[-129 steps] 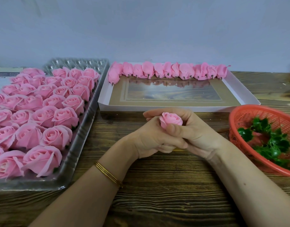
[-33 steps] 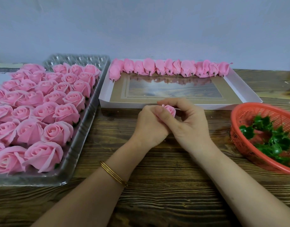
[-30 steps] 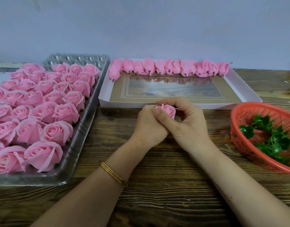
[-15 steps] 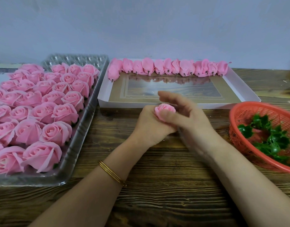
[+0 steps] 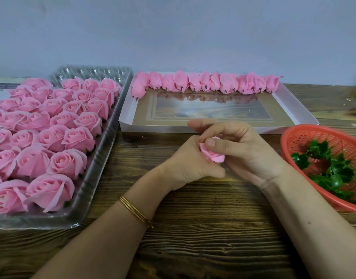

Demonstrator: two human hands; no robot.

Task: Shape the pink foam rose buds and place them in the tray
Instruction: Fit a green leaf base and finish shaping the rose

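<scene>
The left hand (image 5: 190,164) cups one pink rose bud (image 5: 212,155) above the table (image 5: 193,238) and the right hand (image 5: 247,156) pinches its petals closed, so the shaping looks nearly done and next it should go beside the row of buds (image 5: 205,83) in the white tray (image 5: 153,128).

Your right hand (image 5: 247,150) and left hand (image 5: 185,164) covered most of the rose bud (image 5: 213,156), and its base was hidden. Right of your right hand, the red basket (image 5: 306,137) ran off the frame edge. Left of your left hand, the clear tray (image 5: 100,158) and its outermost roses were likewise cut off.
</scene>
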